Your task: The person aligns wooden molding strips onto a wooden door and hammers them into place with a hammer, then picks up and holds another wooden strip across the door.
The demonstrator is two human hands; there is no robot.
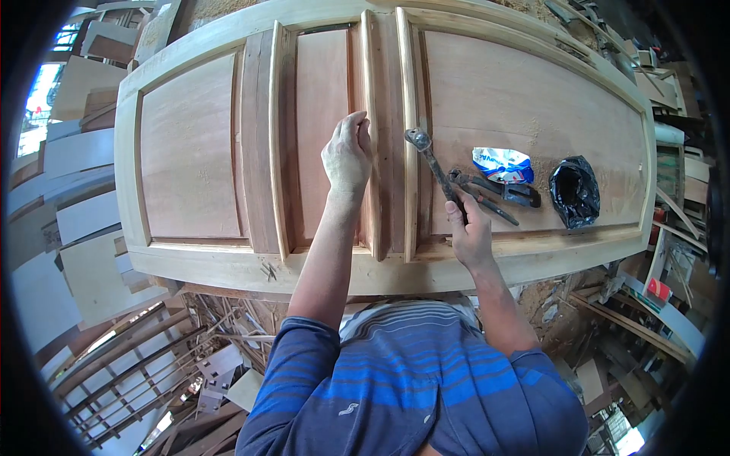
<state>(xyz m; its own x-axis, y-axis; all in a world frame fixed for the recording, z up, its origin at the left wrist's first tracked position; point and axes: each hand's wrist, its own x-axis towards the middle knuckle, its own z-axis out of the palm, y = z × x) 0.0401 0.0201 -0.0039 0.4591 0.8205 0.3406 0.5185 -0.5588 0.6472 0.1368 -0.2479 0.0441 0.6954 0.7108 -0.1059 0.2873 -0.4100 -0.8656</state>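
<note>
A large wooden panelled door [190, 266] lies flat before me, with raised moulding strips [408, 152] running across it. My left hand [347, 154] is over the narrow middle panel beside one strip, its fingers closed together; whatever they pinch is too small to make out. In my right hand [473, 230] is a hammer [435, 163], gripped by its handle, with the metal head up and to the left near the right-hand strip. Pincers [487, 201] and a dark-handled tool [519, 194] lie on the right panel, just beyond my right hand.
On the right panel rest a blue and white packet [503, 165] and an open black plastic bag [575, 192]. Several small nails [268, 271] lie on the door's near edge at left. Stacked boards [87, 156] and scrap wood surround the door.
</note>
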